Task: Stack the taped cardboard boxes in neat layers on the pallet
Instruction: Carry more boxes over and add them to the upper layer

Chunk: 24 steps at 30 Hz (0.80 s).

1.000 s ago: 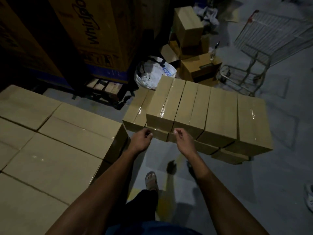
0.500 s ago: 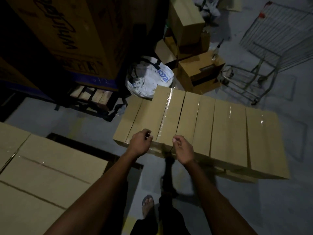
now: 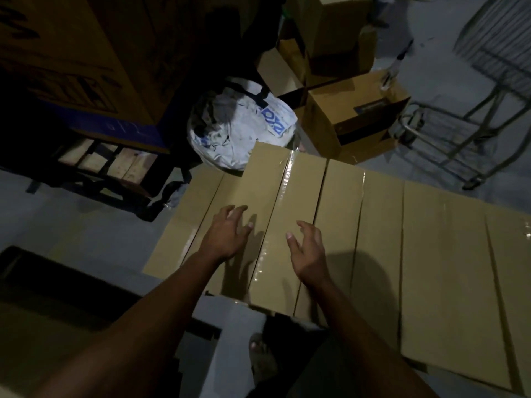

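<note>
Taped cardboard boxes (image 3: pixel 359 239) lie in a tight row on the grey floor, and I use the one under my hands, with its glossy tape seam (image 3: pixel 271 234), as my landmark. Nearest me, below that box, my sandalled foot (image 3: pixel 260 359) plants close so I can bend over it. My left hand (image 3: pixel 225 239) and right hand (image 3: pixel 306 255) hover over its top on either side of the seam, both spread wide and gripping nothing, probably to take the sides evenly. Left of the box, stacked cartons (image 3: pixel 46 337) show dimly, likely the pallet load. Beyond its far edge slumps a white printed sack (image 3: pixel 244 124), with open cartons (image 3: pixel 353 116) behind; farther right, a wire trolley (image 3: pixel 465 110).
</note>
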Tool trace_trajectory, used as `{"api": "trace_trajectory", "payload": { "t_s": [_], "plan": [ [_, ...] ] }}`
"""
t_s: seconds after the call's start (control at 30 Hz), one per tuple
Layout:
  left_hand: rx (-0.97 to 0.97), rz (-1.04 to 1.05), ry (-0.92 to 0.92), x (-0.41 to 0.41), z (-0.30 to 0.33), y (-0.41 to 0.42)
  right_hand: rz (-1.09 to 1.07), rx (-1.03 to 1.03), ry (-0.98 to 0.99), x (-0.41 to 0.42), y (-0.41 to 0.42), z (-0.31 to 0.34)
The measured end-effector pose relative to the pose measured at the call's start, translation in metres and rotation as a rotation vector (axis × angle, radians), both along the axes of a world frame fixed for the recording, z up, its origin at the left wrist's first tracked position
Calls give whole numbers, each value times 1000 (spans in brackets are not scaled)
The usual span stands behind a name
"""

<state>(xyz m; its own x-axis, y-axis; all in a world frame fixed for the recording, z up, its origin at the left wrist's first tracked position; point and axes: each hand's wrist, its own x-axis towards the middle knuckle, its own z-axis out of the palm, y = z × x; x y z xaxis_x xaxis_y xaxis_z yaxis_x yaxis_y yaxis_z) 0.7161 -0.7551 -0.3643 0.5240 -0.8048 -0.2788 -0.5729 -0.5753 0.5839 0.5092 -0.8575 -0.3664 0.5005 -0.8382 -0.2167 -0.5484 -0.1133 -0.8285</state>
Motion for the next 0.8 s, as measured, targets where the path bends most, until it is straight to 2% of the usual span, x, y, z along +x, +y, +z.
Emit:
{"api": "trace_trajectory", "payload": {
  "t_s": [0.13, 0.3, 0.43, 0.63, 0.73, 0.8],
  "plan": [
    [38, -44, 10, 25, -72, -35, -35, -10, -22, 15, -29, -68],
    [-4, -104, -81, 40, -113, -35, -90, -45, -11, 32, -35, -97],
    [-49, -55, -38, 49, -112, -28, -123, -9, 6, 37, -39, -100],
    [-91, -27, 183, 76, -107, -26, -103, 59, -56, 40, -41, -95],
    [-107, 46, 344, 76, -89, -20, -59, 96, -50, 37, -40, -81],
    [-117, 75, 372, 73, -71, -9, -31, 113, -55, 37, -37, -62]
  ]
}}
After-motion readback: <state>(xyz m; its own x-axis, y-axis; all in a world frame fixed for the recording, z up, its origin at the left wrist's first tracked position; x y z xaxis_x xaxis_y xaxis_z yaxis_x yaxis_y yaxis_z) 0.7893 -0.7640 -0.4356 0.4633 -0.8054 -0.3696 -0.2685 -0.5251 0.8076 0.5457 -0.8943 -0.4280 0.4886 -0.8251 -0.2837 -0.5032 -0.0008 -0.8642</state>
